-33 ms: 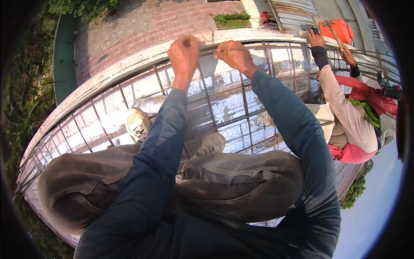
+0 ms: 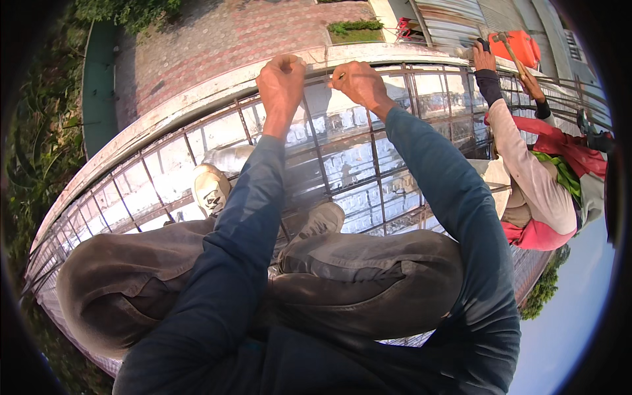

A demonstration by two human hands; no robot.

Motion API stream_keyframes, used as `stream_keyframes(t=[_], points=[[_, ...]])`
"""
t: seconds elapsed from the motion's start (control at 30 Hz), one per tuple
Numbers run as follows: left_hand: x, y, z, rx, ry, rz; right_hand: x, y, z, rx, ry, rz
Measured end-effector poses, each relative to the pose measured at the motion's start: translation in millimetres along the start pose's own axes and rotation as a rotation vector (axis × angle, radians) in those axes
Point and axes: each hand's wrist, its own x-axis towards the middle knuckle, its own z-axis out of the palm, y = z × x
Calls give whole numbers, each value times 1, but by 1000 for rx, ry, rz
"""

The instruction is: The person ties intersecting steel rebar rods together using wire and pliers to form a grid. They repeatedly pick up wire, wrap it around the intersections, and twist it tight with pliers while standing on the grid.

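Observation:
Both my hands are raised over the rebar grid (image 2: 375, 155), near the pale edge (image 2: 197, 89) of the formwork. My left hand (image 2: 281, 85) is closed, its fingertips pinched together at the edge. To its right, my right hand (image 2: 359, 85) is also closed, thumb against curled fingers. Something small and thin seems to be in the pinches, but I cannot make out what. The hands are a short way apart, above the bars' far ends. My shoes (image 2: 212, 191) rest on the grid below.
At the right a co-worker in a red and pale top (image 2: 533, 164) holds a hammer (image 2: 513, 52) by an orange container (image 2: 526, 47). Long bars (image 2: 586, 99) run there. Beyond the edge lies a paved yard (image 2: 243, 29) far below; a green wall (image 2: 100, 85) and plants stand left.

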Motion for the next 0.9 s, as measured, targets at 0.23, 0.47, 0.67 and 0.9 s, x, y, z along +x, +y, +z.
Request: stream_keyframes(t=[0.23,0.47,0.67,0.9], points=[[10,-14,-2,-41,-21,-33,6,-8,10,-45,80,94],[8,-11,-2,-88,1,-6,14,2,16,-69,72,28],[8,-8,-5,-61,-18,-35,18,0,8,35,-69,99],[7,-2,-10,-159,-74,-64,2,20,4,291,-101,23]])
